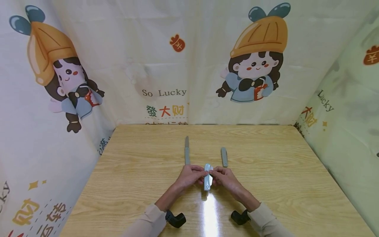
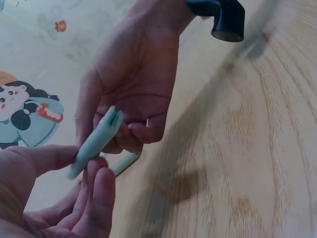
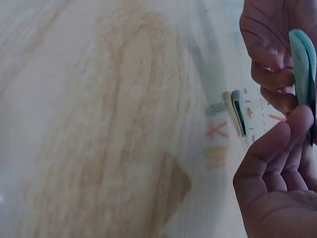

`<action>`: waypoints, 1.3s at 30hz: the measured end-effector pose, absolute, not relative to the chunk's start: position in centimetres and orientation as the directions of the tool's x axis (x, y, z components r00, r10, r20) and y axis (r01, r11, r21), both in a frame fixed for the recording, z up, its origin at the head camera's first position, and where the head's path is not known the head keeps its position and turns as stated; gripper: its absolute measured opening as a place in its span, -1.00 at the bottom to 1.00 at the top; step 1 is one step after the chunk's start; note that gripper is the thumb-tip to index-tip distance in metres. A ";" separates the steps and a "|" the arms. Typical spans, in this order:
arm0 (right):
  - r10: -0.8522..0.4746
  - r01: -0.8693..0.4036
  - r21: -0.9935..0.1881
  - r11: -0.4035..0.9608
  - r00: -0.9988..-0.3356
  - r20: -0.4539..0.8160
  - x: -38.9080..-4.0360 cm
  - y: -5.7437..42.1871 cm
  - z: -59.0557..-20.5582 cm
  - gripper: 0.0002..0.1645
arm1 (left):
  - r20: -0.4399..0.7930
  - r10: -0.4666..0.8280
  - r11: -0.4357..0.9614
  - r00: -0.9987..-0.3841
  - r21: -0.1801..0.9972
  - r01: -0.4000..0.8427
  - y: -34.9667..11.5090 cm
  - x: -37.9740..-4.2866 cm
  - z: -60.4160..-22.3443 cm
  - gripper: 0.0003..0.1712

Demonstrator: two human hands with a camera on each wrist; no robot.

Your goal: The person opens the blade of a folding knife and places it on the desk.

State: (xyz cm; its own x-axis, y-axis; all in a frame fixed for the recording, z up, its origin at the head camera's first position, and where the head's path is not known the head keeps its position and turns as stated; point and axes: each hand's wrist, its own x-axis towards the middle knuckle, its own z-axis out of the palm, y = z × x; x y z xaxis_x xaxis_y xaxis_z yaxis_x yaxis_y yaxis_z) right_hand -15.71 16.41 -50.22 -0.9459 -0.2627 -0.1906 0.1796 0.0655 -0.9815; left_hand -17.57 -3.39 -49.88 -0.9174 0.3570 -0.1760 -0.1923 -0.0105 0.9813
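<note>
Standing there, I saw a pale blue-green, slim, rounded folding knife (image 1: 207, 181) held up above a light-brown wood-grain table (image 1: 133, 184), a bright strip of metal-looking blade (image 1: 211, 180) angled out along its right side. I used that knife as my marker for everything else.

At its left side was the person's bare left hand (image 1: 191, 174), thumb and fingers closed narrowly on the handle. At its right side, the bare right hand (image 1: 227, 178) pinched with thumb and finger along the edge where the blade showed; I could not tell whether it gripped blade, handle or both.

Beyond the folding knife and to its left, a long grey knife (image 1: 187, 156) lay opened out on the table, blade pointing away from the person. Beyond it and to the right lay a shorter grey folded knife (image 1: 224, 157). A white glare (image 1: 211, 214) shone on the tabletop just on the person's side of the folding knife. Nearer the person than the knife, on either side, were light beige cloth sleeves (image 1: 151, 220) and black curved wrist pieces (image 1: 176, 220). Well behind it hung cream fabric (image 1: 204, 69) printed with cartoon girls (image 1: 257, 59) in orange hats.
</note>
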 end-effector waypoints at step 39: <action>-0.223 0.181 -0.980 0.077 -0.955 -0.194 -15.4 16.6 -50.4 -0.71 | -0.205 0.330 0.002 -0.921 0.976 -0.217 -3.5 -17.6 -49.4 -0.66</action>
State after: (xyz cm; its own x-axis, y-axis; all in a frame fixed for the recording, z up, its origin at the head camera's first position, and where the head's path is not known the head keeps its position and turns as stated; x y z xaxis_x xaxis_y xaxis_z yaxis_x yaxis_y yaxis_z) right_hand -15.40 16.58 -50.38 -0.9553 -0.2230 -0.1942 0.1812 0.0773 -0.9804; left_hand -17.55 -3.47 -49.38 -0.9212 0.3303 -0.2055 -0.2170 0.0020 0.9762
